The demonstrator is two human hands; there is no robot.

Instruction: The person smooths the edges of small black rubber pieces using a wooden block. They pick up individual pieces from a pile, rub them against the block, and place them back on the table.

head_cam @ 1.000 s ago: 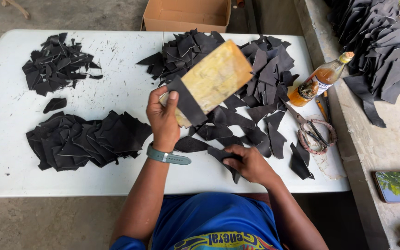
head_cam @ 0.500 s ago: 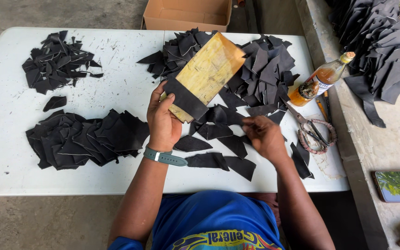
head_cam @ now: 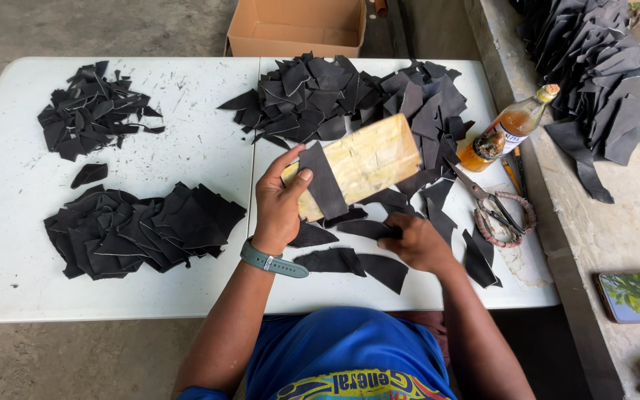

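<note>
Open brown carton beyond the desk; amber bottle, labelled; dark phone screen, probably reflecting trees, right.

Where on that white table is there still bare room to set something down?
Bare patches on the table: the near-left edge below the lower-left pile, and the strip between that pile and the left hand. It is crowded from the big far pile to the scissors and bottle.

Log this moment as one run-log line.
left hand: holds yellow block, thumb pinning black strip | right hand: on black piece | scissors: idle
</note>
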